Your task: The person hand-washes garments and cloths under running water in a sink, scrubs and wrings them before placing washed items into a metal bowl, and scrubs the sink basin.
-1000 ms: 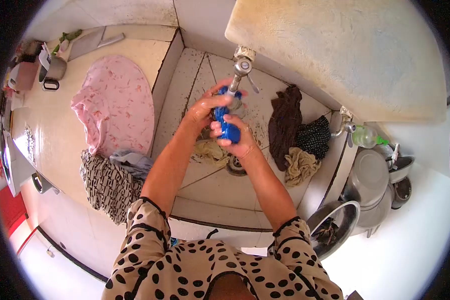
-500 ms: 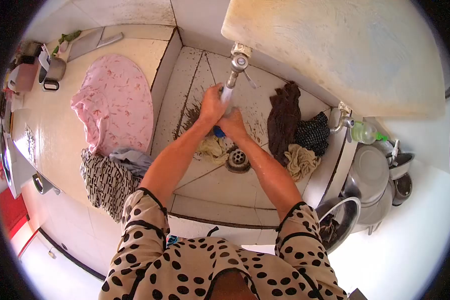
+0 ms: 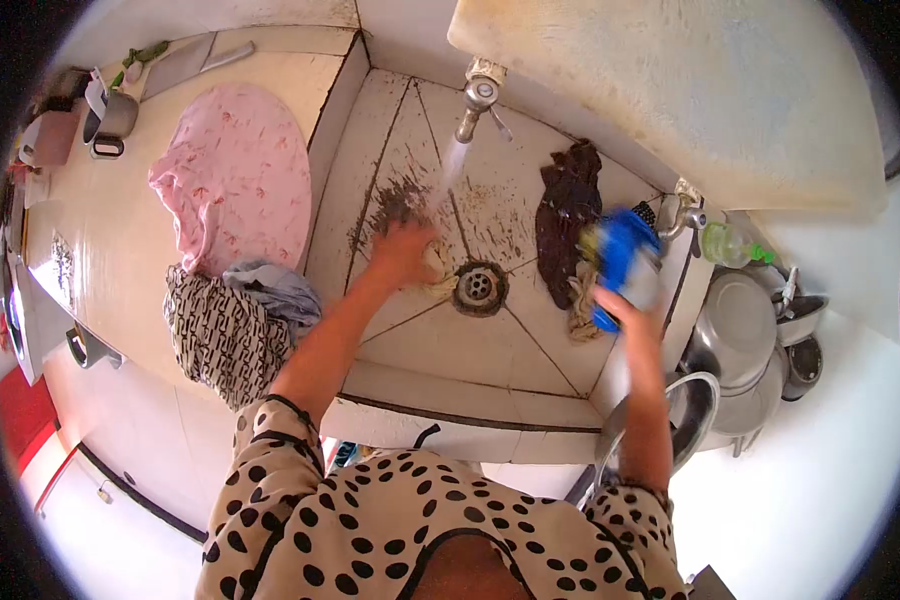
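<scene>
Blue cloth (image 3: 630,245) in right hand (image 3: 637,318), over the right side of the tiled sink (image 3: 430,345).
Right fingers clamp the cloth's near end; its blurred bulk extends forward beyond the grip. Left hand (image 3: 403,254): beside pale yellow cloth (image 3: 440,288); grip cannot be determined.
</scene>
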A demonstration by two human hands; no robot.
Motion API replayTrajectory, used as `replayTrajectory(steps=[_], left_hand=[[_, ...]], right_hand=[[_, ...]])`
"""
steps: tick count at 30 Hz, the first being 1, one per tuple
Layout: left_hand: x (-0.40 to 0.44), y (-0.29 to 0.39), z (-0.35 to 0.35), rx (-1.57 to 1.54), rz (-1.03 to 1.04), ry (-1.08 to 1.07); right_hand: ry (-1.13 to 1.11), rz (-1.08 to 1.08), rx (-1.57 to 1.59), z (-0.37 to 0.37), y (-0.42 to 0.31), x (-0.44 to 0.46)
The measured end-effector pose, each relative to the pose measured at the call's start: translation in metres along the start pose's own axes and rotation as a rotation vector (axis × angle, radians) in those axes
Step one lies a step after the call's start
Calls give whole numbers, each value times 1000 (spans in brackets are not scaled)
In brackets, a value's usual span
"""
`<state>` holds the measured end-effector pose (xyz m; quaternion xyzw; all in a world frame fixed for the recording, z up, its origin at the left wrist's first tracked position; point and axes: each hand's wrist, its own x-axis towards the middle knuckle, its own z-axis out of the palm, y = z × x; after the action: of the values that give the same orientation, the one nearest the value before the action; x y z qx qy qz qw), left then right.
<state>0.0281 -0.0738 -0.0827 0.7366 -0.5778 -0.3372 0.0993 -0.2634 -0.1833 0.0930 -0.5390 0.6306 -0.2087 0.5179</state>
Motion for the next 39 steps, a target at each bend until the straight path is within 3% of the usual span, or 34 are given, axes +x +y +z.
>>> replayTrajectory(steps=[1,2,4,6,9,12,14,15,17,20,22,24,27,28,31,35,38,39], left_hand=[[-14,5,-1,82,-43,-81],[-18,-8,18,-58,-65,-54],[-11,-15,34,-407,-165,57],[1,-18,38,-826,-336,221],[42,-23,34,-1276,-372,341],[52,3,5,-1085,-414,419],[61,-19,29,-972,-343,392],[64,-28,37,-913,-307,378],[57,-27,42,-735,-211,486],[47,-27,45,-713,-181,521],[39,-24,42,-713,-139,562],[31,-16,28,-641,-26,656],[21,-12,15,-889,-35,425],[20,-11,13,-978,-66,471],[6,-18,7,-1116,-171,575],[-4,-33,8,-926,-310,702],[4,-41,32,-771,-361,659],[6,-46,41,-716,-381,634]], right_hand=[[135,-90,-153,-46,23,-14],[285,-159,-316,-92,45,-28],[306,10,-236,-151,53,-68],[356,-54,-442,-167,49,-110],[213,26,-704,-198,77,-155],[198,44,-922,-188,70,-169],[254,-5,-1024,-156,33,-155],[249,-179,-804,-152,41,-140],[34,-10,-537,-100,-3,-114],[-351,-280,-351,-28,2,-50],[-507,-308,-348,26,33,16],[-409,-310,-498,89,48,77],[-250,-239,-338,184,99,147],[-207,-259,-335,206,112,158],[-270,-28,-182,231,103,146],[-341,-135,246,197,62,130],[-282,-92,134,180,65,137],[-310,-142,-44,176,71,140]])
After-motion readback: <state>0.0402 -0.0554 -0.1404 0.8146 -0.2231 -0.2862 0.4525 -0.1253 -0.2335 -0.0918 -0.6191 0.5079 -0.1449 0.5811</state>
